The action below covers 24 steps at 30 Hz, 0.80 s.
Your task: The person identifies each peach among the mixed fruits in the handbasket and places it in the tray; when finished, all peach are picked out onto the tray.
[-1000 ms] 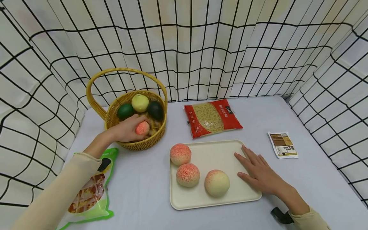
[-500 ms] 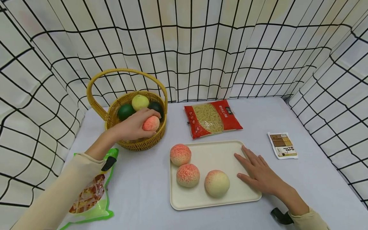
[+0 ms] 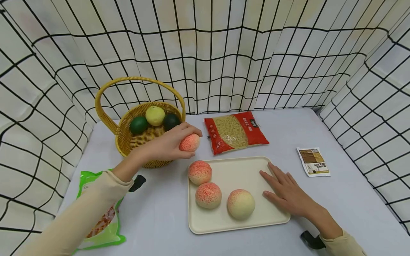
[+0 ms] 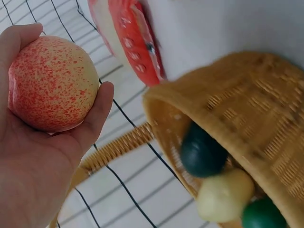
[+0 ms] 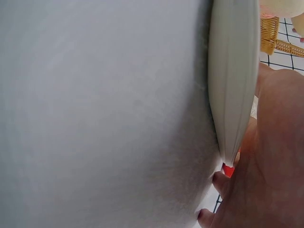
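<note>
My left hand (image 3: 171, 144) grips a speckled pink peach (image 3: 190, 143) in the air, just past the right rim of the wicker basket (image 3: 128, 137). The left wrist view shows the peach (image 4: 54, 83) held between thumb and fingers. A yellow-green round fruit (image 3: 155, 116), a green fruit (image 3: 138, 124) and a dark green fruit (image 3: 171, 121) lie in the basket. On the cream tray (image 3: 237, 167) sit two pink peaches, one (image 3: 200, 172) behind the other (image 3: 208, 195), and a paler peach (image 3: 241, 204). My right hand (image 3: 286, 193) rests with straight fingers on the tray's right edge.
A red bag of pasta (image 3: 235, 131) lies behind the tray. To the right is a small brown and white packet (image 3: 314, 162). A green food bag (image 3: 109, 227) lies under my left forearm. Black netting (image 3: 211, 64) over white cloth walls in the table.
My left hand has lifted the peach out of the basket and carried it right, toward the tray's back left corner. My right hand has stayed in place.
</note>
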Available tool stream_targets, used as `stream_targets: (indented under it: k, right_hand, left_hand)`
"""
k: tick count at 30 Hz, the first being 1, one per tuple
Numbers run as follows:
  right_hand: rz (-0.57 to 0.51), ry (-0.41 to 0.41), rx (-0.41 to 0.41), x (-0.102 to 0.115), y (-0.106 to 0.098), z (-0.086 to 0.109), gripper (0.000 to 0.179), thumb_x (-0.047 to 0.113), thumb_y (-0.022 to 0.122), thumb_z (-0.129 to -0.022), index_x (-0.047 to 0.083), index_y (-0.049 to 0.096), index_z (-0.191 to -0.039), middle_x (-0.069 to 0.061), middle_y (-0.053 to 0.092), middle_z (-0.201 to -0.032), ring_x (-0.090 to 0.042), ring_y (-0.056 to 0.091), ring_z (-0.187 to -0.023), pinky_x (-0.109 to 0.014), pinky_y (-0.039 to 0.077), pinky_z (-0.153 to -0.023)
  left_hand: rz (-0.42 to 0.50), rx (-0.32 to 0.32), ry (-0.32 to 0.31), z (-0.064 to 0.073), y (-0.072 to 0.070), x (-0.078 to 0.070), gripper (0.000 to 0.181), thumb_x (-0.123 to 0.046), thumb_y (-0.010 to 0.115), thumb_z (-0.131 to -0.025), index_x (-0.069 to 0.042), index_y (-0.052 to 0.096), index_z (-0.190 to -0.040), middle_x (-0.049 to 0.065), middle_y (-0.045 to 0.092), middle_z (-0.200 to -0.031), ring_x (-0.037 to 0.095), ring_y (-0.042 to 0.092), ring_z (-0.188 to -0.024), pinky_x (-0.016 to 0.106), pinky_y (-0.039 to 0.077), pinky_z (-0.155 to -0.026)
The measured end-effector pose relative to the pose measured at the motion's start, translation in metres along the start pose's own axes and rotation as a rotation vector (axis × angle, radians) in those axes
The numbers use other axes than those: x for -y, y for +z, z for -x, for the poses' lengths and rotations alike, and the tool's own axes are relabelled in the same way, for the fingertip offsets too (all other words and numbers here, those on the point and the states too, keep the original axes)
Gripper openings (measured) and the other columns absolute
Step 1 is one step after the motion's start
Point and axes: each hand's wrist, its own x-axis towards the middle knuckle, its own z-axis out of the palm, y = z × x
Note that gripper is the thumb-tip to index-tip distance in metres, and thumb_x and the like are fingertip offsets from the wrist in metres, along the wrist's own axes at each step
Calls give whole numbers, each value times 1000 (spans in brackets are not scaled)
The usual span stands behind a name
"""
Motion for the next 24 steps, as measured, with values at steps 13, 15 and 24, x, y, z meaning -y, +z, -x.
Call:
stream_targets:
  k: [13,15,24]
  right_hand:
    - [-10,14,9,0,0,0,66,47,57,-108,29,36,-167,-13,15,-180,-44,19,-164,-77,16,-124]
    - [-15,16,12,-1,2,-1,65,47,56,-108,29,35,-167,-13,14,-180,-44,18,-164,-77,16,-124]
    - [-6,19,17,-2,2,-1,66,49,55,-108,30,35,-167,-12,14,-181,-44,18,-164,-77,16,-124]
  left_hand:
    - [-21,151,128,-56,42,-38,52,-24,79,-94,-18,59,-142,10,56,-141,27,54,-129,46,50,-111]
    - [-23,184,135,-63,51,-45,52,-24,78,-95,-19,58,-143,9,55,-142,25,54,-129,44,51,-111]
    - [-4,290,183,-80,79,-70,56,-24,76,-97,-18,54,-148,8,53,-149,23,52,-135,43,49,-116]
